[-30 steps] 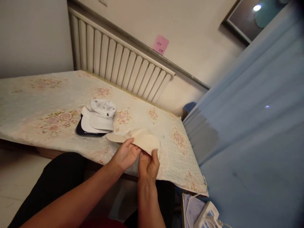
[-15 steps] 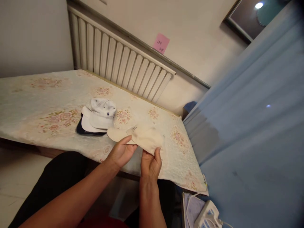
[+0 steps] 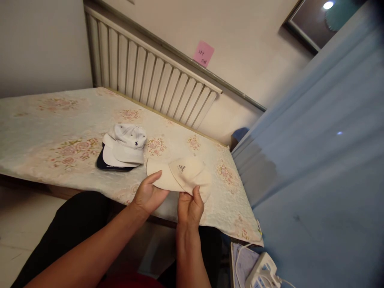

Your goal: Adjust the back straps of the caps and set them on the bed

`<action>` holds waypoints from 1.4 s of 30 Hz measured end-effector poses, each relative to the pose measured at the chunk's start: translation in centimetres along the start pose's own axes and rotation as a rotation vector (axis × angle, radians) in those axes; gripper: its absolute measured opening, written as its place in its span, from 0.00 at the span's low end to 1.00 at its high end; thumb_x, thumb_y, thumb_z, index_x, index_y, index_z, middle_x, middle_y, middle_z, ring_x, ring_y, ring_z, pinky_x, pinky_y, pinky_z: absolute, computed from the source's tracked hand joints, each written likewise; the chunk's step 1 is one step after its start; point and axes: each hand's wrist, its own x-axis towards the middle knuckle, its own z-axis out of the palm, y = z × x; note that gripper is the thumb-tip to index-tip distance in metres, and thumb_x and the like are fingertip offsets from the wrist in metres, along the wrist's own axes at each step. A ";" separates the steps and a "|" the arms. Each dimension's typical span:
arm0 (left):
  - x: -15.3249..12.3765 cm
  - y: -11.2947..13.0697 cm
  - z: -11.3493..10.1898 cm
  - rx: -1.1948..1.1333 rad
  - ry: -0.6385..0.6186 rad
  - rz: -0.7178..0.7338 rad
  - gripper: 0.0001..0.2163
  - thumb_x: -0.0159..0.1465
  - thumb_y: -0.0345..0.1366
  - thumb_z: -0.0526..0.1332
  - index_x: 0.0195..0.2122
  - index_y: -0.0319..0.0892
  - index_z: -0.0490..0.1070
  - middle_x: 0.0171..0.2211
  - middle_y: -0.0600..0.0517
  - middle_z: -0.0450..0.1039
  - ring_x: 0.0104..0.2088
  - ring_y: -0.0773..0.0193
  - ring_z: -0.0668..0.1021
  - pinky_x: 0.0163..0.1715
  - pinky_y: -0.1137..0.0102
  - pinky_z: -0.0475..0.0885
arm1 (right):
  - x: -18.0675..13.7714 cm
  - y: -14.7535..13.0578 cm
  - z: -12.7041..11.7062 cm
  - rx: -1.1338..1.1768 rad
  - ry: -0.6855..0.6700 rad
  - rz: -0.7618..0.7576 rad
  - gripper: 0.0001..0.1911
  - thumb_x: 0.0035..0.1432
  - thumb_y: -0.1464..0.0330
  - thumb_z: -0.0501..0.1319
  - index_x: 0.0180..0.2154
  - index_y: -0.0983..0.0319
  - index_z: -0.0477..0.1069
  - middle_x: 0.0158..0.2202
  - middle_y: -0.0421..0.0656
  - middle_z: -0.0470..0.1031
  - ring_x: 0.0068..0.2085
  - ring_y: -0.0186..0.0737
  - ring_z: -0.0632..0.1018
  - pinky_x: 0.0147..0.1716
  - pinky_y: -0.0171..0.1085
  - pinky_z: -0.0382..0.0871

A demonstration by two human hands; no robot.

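A cream baseball cap (image 3: 183, 176) with a small dark logo lies at the near edge of the table, brim pointing left. My left hand (image 3: 147, 195) grips the brim from below, thumb on top. My right hand (image 3: 189, 208) pinches the near edge of the cap's crown. To the left sits a stack of caps: a white cap (image 3: 127, 144) with a small dark emblem on top, and a dark navy cap (image 3: 112, 166) at the bottom.
The table carries a pale floral cloth (image 3: 54, 136). A white radiator (image 3: 150, 80) stands behind it, with a pink note (image 3: 203, 54) on the wall. Blue fabric (image 3: 324, 168) fills the right. A white iron (image 3: 264, 272) rests at the bottom right.
Both hands have turned the cream cap over, so its logo side now faces up, and it has shifted slightly right and down onto the cloth.
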 end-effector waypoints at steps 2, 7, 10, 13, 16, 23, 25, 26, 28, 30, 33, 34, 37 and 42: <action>0.0 0.0 -0.1 0.003 -0.014 0.010 0.32 0.61 0.20 0.53 0.67 0.44 0.53 0.57 0.45 0.71 0.55 0.53 0.74 0.61 0.56 0.65 | 0.0 -0.2 0.1 0.009 -0.013 -0.010 0.28 0.60 0.64 0.60 0.61 0.58 0.60 0.58 0.48 0.71 0.57 0.46 0.73 0.60 0.55 0.62; -0.7 -1.5 0.0 0.048 -0.073 -0.035 0.32 0.62 0.19 0.51 0.67 0.44 0.51 0.57 0.46 0.70 0.57 0.54 0.73 0.62 0.57 0.62 | -0.5 0.6 0.8 0.031 -0.014 -0.028 0.27 0.59 0.66 0.60 0.60 0.60 0.62 0.56 0.48 0.73 0.57 0.44 0.73 0.62 0.53 0.61; -1.2 -1.6 0.1 0.081 -0.073 -0.058 0.32 0.62 0.19 0.52 0.67 0.42 0.53 0.55 0.45 0.72 0.55 0.54 0.74 0.62 0.57 0.62 | -0.5 1.0 0.7 0.000 0.036 -0.013 0.26 0.58 0.66 0.62 0.57 0.63 0.65 0.52 0.49 0.76 0.56 0.45 0.75 0.60 0.53 0.63; -1.2 -0.6 0.1 0.089 -0.009 -0.075 0.30 0.61 0.22 0.53 0.66 0.39 0.55 0.52 0.44 0.75 0.53 0.52 0.76 0.60 0.55 0.65 | 0.0 0.7 -0.1 -0.030 0.095 0.011 0.24 0.55 0.66 0.63 0.53 0.66 0.68 0.50 0.50 0.78 0.55 0.46 0.75 0.60 0.53 0.64; -0.8 0.8 -0.3 0.098 0.124 -0.176 0.27 0.62 0.27 0.54 0.64 0.33 0.58 0.46 0.41 0.78 0.48 0.49 0.79 0.56 0.53 0.69 | 0.8 0.2 -1.6 -0.044 0.130 0.042 0.23 0.54 0.66 0.64 0.51 0.67 0.70 0.48 0.51 0.78 0.53 0.47 0.76 0.60 0.54 0.63; -0.3 1.4 -0.7 0.116 0.212 -0.258 0.24 0.62 0.29 0.54 0.61 0.28 0.61 0.40 0.40 0.80 0.42 0.49 0.81 0.52 0.56 0.72 | 1.8 -0.1 -3.7 0.017 0.138 0.174 0.19 0.56 0.64 0.62 0.49 0.64 0.73 0.46 0.49 0.80 0.51 0.45 0.78 0.61 0.53 0.61; -0.4 1.1 -0.6 0.119 0.222 -0.259 0.24 0.63 0.28 0.53 0.60 0.28 0.62 0.39 0.40 0.81 0.41 0.50 0.82 0.52 0.56 0.72 | 1.5 0.3 -3.5 0.056 0.099 0.221 0.19 0.56 0.62 0.63 0.48 0.64 0.73 0.45 0.49 0.80 0.50 0.46 0.78 0.60 0.54 0.63; -0.5 1.1 -0.6 0.117 0.224 -0.256 0.23 0.63 0.29 0.53 0.60 0.28 0.62 0.39 0.40 0.81 0.41 0.50 0.82 0.52 0.56 0.72 | 1.3 0.4 -3.4 0.065 0.085 0.240 0.19 0.55 0.62 0.63 0.47 0.64 0.74 0.45 0.48 0.81 0.49 0.46 0.79 0.59 0.54 0.63; -0.6 1.3 -0.5 0.110 0.228 -0.244 0.23 0.63 0.30 0.53 0.59 0.29 0.64 0.37 0.41 0.81 0.40 0.49 0.82 0.51 0.56 0.72 | 1.2 0.4 -3.4 0.065 0.086 0.278 0.19 0.54 0.61 0.64 0.46 0.64 0.75 0.43 0.48 0.81 0.48 0.46 0.79 0.58 0.53 0.64; -0.6 1.8 -0.5 0.100 0.220 -0.238 0.22 0.64 0.31 0.53 0.58 0.30 0.65 0.36 0.42 0.81 0.39 0.49 0.82 0.50 0.56 0.73 | 1.4 0.0 -3.6 0.042 0.111 0.327 0.18 0.55 0.59 0.63 0.44 0.64 0.76 0.41 0.48 0.82 0.46 0.46 0.80 0.58 0.53 0.65; -0.4 2.5 -0.7 0.063 0.130 -0.283 0.21 0.65 0.34 0.52 0.58 0.32 0.67 0.37 0.42 0.81 0.39 0.49 0.82 0.49 0.56 0.73 | 1.6 -0.9 -4.0 -0.037 0.109 0.419 0.20 0.58 0.56 0.60 0.41 0.65 0.77 0.36 0.48 0.83 0.44 0.46 0.81 0.55 0.54 0.67; -0.3 2.6 -0.7 0.056 0.100 -0.321 0.21 0.66 0.34 0.51 0.58 0.32 0.67 0.38 0.42 0.81 0.40 0.49 0.82 0.49 0.55 0.73 | 1.6 -1.1 -4.0 -0.072 0.079 0.442 0.22 0.59 0.55 0.58 0.42 0.66 0.77 0.36 0.49 0.83 0.44 0.47 0.81 0.54 0.54 0.68; -0.2 2.5 -0.8 0.101 0.107 -0.459 0.22 0.67 0.36 0.51 0.58 0.31 0.67 0.39 0.40 0.81 0.41 0.48 0.82 0.50 0.54 0.72 | 1.2 -1.3 -4.2 -0.144 -0.017 0.460 0.28 0.59 0.50 0.55 0.46 0.66 0.75 0.40 0.51 0.82 0.47 0.48 0.80 0.53 0.54 0.69; -0.1 2.3 -0.7 0.203 0.207 -0.529 0.23 0.67 0.41 0.52 0.57 0.28 0.68 0.38 0.37 0.80 0.40 0.47 0.82 0.48 0.54 0.73 | 0.4 -0.2 -5.4 -0.084 0.061 0.506 0.30 0.58 0.46 0.54 0.50 0.61 0.73 0.42 0.47 0.82 0.51 0.47 0.78 0.54 0.52 0.67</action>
